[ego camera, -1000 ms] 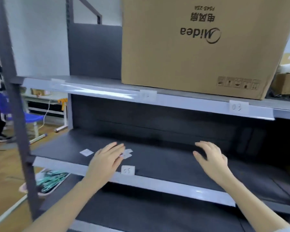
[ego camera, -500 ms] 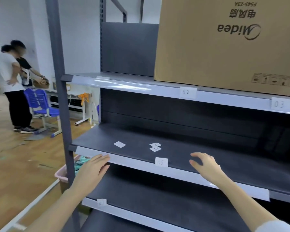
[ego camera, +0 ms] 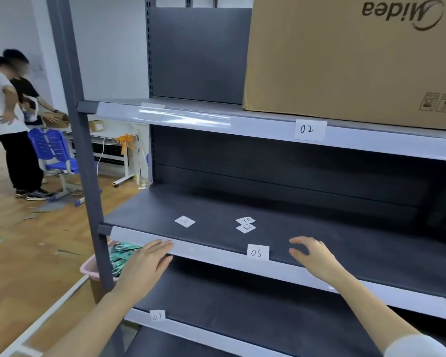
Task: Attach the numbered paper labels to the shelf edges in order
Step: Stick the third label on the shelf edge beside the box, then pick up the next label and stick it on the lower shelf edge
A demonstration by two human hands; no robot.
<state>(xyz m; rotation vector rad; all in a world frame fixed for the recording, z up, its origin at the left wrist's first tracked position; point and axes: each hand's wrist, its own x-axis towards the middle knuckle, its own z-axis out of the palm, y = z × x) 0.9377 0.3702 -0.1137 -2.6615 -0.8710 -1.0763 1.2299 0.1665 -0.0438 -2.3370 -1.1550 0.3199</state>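
On the dark middle shelf lie loose paper labels: one marked 06 to the left and two overlapping ones near the middle. Label 05 sits on that shelf's pale front edge. Label 02 is on the upper shelf edge, and label 07 on the lower one. My left hand is open, fingers flat against the middle shelf edge left of 05. My right hand hovers open over the shelf just right of 05. Neither hand holds anything.
A large Midea cardboard box fills the upper shelf's right side. A grey upright post stands at the left, with a pink bin of green items behind it. Two people and a blue chair are far left.
The view has swung left and closer. My left hand has dropped from the loose labels to the shelf's front edge. My right hand stays open over the shelf right of label 05.
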